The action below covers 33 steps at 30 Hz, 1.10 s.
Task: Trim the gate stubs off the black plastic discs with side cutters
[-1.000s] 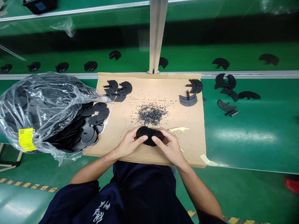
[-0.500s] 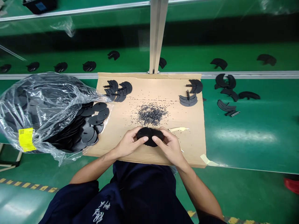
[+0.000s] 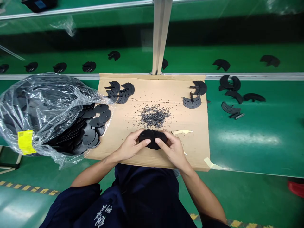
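Both my hands grip one black round plastic part over the near middle of a cardboard sheet. My left hand pinches its left side, thumb on top. My right hand clasps its right side with curled fingers. Just beyond the part lies a heap of small black plastic crumbs. A thin pale blade-like tool rests on the cardboard right of my right hand.
A clear plastic bag spilling black discs lies at the left. Trimmed half-round pieces sit at the cardboard's far left and far right, more on the green bench. Black parts ride the conveyor belt behind a metal post.
My hands and the black part stay in place. The parts on the belt behind have drifted slightly to the left.
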Each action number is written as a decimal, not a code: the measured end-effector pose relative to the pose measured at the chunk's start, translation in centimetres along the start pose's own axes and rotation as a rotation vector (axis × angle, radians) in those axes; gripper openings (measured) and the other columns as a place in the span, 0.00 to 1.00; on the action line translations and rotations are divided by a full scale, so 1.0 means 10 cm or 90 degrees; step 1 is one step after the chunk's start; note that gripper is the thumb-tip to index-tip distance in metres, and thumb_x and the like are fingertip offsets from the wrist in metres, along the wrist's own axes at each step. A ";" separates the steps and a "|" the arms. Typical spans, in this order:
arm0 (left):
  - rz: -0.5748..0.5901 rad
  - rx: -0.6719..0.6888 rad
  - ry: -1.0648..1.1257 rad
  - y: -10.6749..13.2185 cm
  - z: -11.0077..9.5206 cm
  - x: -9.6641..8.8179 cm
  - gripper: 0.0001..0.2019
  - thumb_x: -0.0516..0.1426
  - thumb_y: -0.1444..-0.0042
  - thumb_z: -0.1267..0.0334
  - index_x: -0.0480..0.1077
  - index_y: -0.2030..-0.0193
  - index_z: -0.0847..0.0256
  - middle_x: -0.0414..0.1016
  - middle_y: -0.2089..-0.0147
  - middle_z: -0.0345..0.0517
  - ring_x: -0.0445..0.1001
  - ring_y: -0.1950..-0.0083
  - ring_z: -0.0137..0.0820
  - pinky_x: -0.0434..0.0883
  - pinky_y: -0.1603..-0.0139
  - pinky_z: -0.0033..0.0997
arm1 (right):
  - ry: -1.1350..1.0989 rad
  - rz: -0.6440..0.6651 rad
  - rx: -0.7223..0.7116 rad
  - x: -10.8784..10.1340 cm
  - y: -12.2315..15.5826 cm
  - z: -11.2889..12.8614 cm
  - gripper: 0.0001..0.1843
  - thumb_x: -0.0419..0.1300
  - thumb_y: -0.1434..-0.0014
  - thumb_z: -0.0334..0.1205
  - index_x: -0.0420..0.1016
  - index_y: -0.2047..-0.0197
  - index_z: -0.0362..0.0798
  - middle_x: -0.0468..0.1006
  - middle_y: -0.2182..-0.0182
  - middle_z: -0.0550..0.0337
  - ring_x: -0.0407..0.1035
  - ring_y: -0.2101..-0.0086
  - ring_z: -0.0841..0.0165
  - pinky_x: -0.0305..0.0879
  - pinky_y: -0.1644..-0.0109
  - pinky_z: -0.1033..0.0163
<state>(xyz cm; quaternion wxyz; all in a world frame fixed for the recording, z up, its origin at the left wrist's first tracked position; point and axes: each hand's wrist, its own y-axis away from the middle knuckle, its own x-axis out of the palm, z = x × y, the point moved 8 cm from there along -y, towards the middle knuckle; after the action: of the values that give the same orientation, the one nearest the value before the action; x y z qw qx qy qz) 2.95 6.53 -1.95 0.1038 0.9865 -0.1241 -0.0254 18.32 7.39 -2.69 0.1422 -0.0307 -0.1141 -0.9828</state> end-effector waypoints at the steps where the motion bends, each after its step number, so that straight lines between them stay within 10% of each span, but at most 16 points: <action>1: -0.001 0.002 -0.002 0.00 0.00 0.00 0.20 0.64 0.38 0.45 0.75 0.57 0.63 0.76 0.62 0.45 0.73 0.60 0.32 0.73 0.59 0.28 | 0.001 0.000 0.002 0.00 0.00 0.00 0.21 0.67 0.39 0.61 0.78 0.60 0.51 0.75 0.62 0.57 0.69 0.61 0.63 0.70 0.55 0.59; 11: 0.010 0.013 -0.008 0.01 -0.03 -0.01 0.17 0.63 0.37 0.48 0.75 0.57 0.63 0.74 0.64 0.43 0.71 0.62 0.30 0.72 0.59 0.26 | 0.003 -0.010 -0.001 -0.01 0.00 0.04 0.20 0.67 0.39 0.60 0.77 0.62 0.50 0.74 0.64 0.57 0.68 0.62 0.63 0.68 0.57 0.60; 22: -0.004 0.032 0.035 0.03 0.02 -0.02 0.23 0.64 0.37 0.52 0.72 0.39 0.58 0.79 0.42 0.52 0.78 0.42 0.39 0.76 0.41 0.36 | -0.006 -0.006 0.004 0.00 -0.01 0.04 0.21 0.68 0.40 0.61 0.77 0.61 0.51 0.74 0.64 0.58 0.68 0.61 0.64 0.69 0.57 0.61; 33: -0.027 0.007 0.041 0.02 0.06 -0.06 0.21 0.66 0.38 0.50 0.74 0.44 0.60 0.79 0.49 0.50 0.79 0.48 0.36 0.78 0.47 0.33 | -0.042 -0.014 0.009 -0.01 -0.01 0.03 0.20 0.69 0.41 0.60 0.78 0.60 0.51 0.76 0.63 0.58 0.70 0.61 0.64 0.69 0.56 0.60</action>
<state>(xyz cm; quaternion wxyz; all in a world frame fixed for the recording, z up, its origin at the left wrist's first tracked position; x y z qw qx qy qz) 2.31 6.33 -2.50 0.1017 0.9897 -0.1003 0.0047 18.38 7.59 -2.39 0.1280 -0.0606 -0.1260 -0.9819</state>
